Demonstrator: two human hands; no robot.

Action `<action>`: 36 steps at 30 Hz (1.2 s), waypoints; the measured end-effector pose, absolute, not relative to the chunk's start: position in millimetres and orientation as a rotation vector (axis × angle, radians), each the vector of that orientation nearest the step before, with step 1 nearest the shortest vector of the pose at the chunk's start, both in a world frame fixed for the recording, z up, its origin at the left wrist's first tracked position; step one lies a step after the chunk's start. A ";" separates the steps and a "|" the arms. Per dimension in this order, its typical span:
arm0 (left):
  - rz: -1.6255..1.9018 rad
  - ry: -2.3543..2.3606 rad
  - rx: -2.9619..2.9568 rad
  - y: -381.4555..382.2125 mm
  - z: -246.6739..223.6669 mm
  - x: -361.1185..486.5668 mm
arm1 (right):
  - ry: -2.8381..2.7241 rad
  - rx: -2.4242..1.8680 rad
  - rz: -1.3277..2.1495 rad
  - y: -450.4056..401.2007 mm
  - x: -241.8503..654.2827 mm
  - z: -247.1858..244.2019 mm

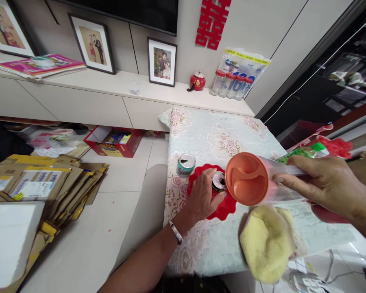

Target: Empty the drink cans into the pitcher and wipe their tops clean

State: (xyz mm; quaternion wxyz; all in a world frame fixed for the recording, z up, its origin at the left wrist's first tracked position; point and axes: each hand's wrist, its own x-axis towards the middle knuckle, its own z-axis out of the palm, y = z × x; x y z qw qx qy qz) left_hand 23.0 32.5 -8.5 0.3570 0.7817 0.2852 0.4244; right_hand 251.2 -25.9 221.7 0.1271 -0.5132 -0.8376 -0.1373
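Over the flowered tablecloth (193, 138), my left forearm reaches up and inward from the bottom edge, a silver bracelet (175, 232) round the wrist. My left hand (203, 195) is palm down and curled, fingers wrapping the far side of a small drink can (218, 181) and thumb on the near side, so I have it gripped. The can stands over the red scalloped mat (224, 211), its top open; the hole is dark and I cannot tell what is inside.

From the right comes my other arm. My right hand (326, 183) closes on the handle of a clear plastic pitcher (282, 193), thumb below and forefinger above. I hold the pitcher tipped on its side, its round orange top (247, 179) facing me close beside the can; whether they touch I cannot tell. A curved divider splits that top into two hollows.

Left of the mat stands a teal-sided can (186, 165), also opened. A yellow towel (266, 244) lies below the pitcher. Beyond, on the cabinet, are red-lidded clear jars (218, 84) and a red lidded pot (197, 82). On the floor, a red carton (110, 149) holds coloured packets (122, 137).
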 end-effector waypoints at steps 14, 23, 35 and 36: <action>1.101 0.726 2.022 33.1 -7.3 23.0 | -2.481 -1.461 -0.445 -25.4 249.2 223.9; 1.096 0.730 2.016 33.3 -8.9 23.4 | -2.483 -1.467 -0.434 -24.8 248.9 223.9; 1.085 0.739 2.022 33.1 -7.7 22.6 | -2.474 -1.469 -0.445 -25.3 248.6 222.9; 1.082 0.742 2.021 33.1 -7.4 22.5 | -2.478 -1.469 -0.445 -25.4 249.1 222.7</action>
